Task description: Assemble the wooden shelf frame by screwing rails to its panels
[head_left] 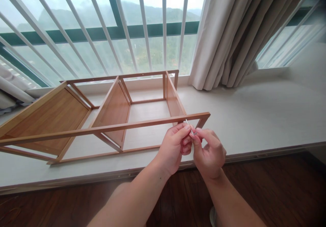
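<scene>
A wooden shelf frame (107, 128) with brown panels lies on its side on a pale window ledge (254, 118). My left hand (174, 147) and my right hand (209, 154) meet just below the frame's near rail, close to its right corner. Both are closed in a pinch on a thin silver metal pin (188, 125), which sticks up between the fingertips toward the rail. I cannot tell whether the pin is a screw or a small key.
White window bars (142, 26) run behind the frame with green hills beyond. A beige curtain (229, 33) hangs at the right. Dark wooden floor (267, 186) lies below the ledge. A shoe tip (212, 216) shows near my right forearm.
</scene>
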`<state>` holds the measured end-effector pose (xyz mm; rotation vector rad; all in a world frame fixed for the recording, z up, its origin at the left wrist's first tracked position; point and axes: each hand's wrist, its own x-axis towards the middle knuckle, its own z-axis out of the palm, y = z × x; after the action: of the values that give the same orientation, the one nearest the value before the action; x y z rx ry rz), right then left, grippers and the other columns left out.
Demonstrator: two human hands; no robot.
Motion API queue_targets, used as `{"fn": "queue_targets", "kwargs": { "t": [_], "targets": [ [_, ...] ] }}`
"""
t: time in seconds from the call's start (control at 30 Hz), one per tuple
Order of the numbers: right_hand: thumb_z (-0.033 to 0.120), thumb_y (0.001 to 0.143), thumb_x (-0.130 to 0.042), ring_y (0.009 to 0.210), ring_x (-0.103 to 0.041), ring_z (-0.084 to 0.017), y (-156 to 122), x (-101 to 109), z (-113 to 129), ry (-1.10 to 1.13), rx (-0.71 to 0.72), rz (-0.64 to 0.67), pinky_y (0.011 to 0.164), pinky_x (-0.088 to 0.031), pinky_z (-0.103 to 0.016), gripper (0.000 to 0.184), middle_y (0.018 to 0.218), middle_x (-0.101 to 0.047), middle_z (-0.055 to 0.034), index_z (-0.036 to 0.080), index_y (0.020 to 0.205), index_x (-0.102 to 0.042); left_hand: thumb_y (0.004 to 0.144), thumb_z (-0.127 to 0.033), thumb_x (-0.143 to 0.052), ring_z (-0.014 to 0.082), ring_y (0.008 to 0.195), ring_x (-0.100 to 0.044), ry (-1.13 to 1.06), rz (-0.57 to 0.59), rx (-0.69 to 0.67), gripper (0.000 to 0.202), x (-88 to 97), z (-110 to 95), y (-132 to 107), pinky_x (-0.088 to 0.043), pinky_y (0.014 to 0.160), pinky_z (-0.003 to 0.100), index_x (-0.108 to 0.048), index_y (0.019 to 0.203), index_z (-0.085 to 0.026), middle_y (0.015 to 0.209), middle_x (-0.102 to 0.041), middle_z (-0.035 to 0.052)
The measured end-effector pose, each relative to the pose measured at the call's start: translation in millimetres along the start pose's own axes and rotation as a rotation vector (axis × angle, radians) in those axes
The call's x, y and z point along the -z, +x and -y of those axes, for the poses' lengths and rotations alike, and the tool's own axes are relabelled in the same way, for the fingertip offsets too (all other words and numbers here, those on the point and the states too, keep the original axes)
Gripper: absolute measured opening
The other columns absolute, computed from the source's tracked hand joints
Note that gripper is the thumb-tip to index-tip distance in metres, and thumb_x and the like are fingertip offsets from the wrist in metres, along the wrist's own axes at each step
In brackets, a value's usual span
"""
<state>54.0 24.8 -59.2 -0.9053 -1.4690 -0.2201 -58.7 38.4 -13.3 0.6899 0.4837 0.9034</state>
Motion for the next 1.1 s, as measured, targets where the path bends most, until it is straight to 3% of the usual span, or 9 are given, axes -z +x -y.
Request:
{"fn": "queue_targets", "kwargs": {
  "t": [0.43, 0.63, 1.1],
  "targets": [
    [0.003, 0.079, -0.069, 0.069, -0.060, -0.012, 9, 4, -3, -0.065, 0.059, 0.030, 0.063, -0.051, -0.025, 0.043, 0.083, -0.065, -0.0006, 0.024, 0.114, -0.057, 0.087, -0.034, -0.059, 0.0041, 0.044, -0.023, 0.015, -0.022, 0.000, 0.022, 0.3, -3, 1, -0.011, 0.044, 0.022, -0.054, 0.080, -0.015, 0.054, -0.027, -0.0077],
    [0.005, 0.083, -0.065, 0.075, -0.062, -0.013, 13, 8, -2, -0.104, 0.037, 0.132, 0.068, -0.051, -0.026, 0.040, 0.088, -0.067, -0.0028, 0.025, 0.117, -0.061, 0.086, -0.035, -0.061, 0.0044, 0.044, -0.022, -0.004, -0.038, -0.001, 0.026, -0.8, -2, 1, -0.011, 0.044, 0.022, -0.049, 0.073, -0.016, 0.054, -0.026, -0.0077],
    [0.005, 0.084, -0.062, 0.081, -0.063, -0.014, 16, 9, -14, -0.081, 0.064, 0.171, 0.071, -0.052, -0.026, 0.037, 0.093, -0.067, -0.0040, 0.027, 0.114, -0.064, 0.078, -0.037, -0.070, 0.0047, 0.048, -0.025, 0.008, -0.163, -0.011, 0.027, -2.0, -1, 3, -0.014, 0.043, 0.020, -0.052, 0.077, -0.016, 0.057, -0.030, -0.0070]
  ]
}}
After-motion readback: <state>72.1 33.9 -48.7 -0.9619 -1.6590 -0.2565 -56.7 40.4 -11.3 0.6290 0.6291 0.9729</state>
